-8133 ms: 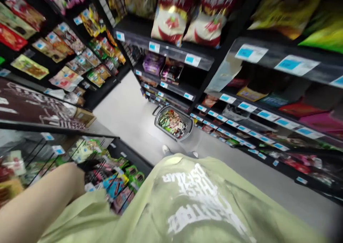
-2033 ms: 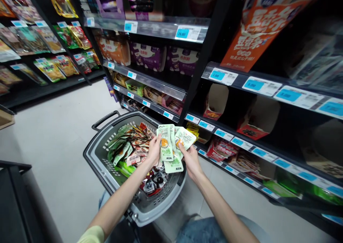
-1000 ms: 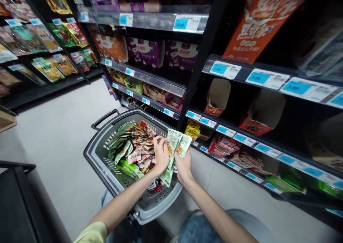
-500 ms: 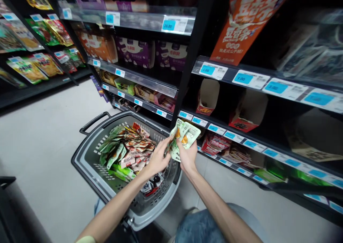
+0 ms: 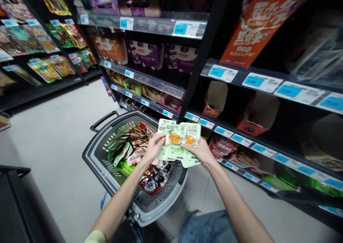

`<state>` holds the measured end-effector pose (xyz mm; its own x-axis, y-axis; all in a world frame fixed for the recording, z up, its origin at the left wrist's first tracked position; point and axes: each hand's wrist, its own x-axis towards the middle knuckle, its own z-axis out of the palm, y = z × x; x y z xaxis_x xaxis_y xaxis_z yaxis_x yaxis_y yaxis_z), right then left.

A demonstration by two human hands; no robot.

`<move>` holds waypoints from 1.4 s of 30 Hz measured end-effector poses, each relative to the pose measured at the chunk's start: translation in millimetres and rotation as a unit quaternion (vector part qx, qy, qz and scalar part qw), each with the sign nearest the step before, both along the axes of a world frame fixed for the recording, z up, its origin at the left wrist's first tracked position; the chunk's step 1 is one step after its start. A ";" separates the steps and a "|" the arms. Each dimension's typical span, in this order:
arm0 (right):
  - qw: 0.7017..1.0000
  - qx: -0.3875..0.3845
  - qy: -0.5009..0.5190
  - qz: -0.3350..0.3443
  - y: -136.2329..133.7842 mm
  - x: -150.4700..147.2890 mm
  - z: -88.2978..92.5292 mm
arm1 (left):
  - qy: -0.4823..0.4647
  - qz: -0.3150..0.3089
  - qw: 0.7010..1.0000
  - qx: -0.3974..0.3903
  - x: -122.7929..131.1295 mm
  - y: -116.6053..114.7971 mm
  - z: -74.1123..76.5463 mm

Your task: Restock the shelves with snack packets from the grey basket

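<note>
Several pale green snack packets [image 5: 175,140] are fanned out between my two hands, above the right side of a grey shopping basket. My left hand [image 5: 155,146] is closed on their left end, fingers at the edge. On the right end, my right hand [image 5: 199,151] grips them with the thumb across the front. The grey basket [image 5: 92,164] stands on the floor below. Inside it lie green packets [image 5: 122,152], beige packets [image 5: 136,157] and dark packets [image 5: 158,178]; my left forearm covers part of them.
Black shelving with price tags [image 5: 225,131] runs along the right, holding red cartons [image 5: 214,102] and an orange snack bag [image 5: 246,36]. Purple boxes [image 5: 146,55] sit on the middle shelves. More bagged snacks [image 5: 49,70] line the far left. A dark frame [image 5: 13,196] stands at lower left.
The green packets have gone from a tight, tilted bundle to a wider, flatter fan. My hands have moved apart. The view has shifted slightly, so the basket appears further right.
</note>
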<state>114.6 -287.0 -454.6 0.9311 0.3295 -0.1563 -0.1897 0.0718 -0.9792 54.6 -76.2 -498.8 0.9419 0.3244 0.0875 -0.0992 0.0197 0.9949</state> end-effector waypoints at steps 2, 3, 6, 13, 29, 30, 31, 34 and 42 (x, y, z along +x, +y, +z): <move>0.999 -0.025 -0.023 0.002 9.2 -4.9 -5.0 | 0.008 -0.029 0.993 -0.117 -1.2 -8.8 -0.8; 0.999 -0.030 -0.029 -0.006 13.5 -6.9 -7.3 | 0.013 -0.038 0.985 -0.165 -1.8 -12.2 -0.8; 0.999 -0.022 -0.022 -0.025 21.3 -10.1 -12.3 | 0.047 -0.038 0.982 -0.180 -2.7 -16.5 -0.6; 0.985 0.087 0.141 -0.047 8.7 5.7 -6.4 | 0.017 0.041 0.994 -0.101 1.4 -4.6 0.1; 0.945 -0.259 -0.200 -0.022 5.4 -13.8 1.8 | 0.024 0.048 0.991 0.121 1.6 -12.4 0.1; 0.907 -0.335 -0.251 -0.050 5.1 -17.4 2.7 | 0.024 0.054 0.990 0.130 1.2 -13.6 0.8; 0.862 -0.403 -0.300 -0.073 5.3 -21.8 3.5 | 0.022 0.064 0.988 0.142 0.5 -15.4 1.1; 0.727 -0.549 -0.405 -0.077 11.1 -38.2 6.6 | 0.009 0.084 0.985 0.153 -3.4 -25.6 -0.3; 0.602 -0.646 -0.454 0.120 32.3 -63.0 10.6 | 0.027 0.053 0.996 0.068 -15.2 -45.7 0.2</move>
<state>51.6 -254.7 -444.1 0.7762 0.6207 0.1108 0.6123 -0.7840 0.1023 39.5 -122.0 -498.6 0.9074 0.4112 0.0864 -0.0389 -0.1226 0.9917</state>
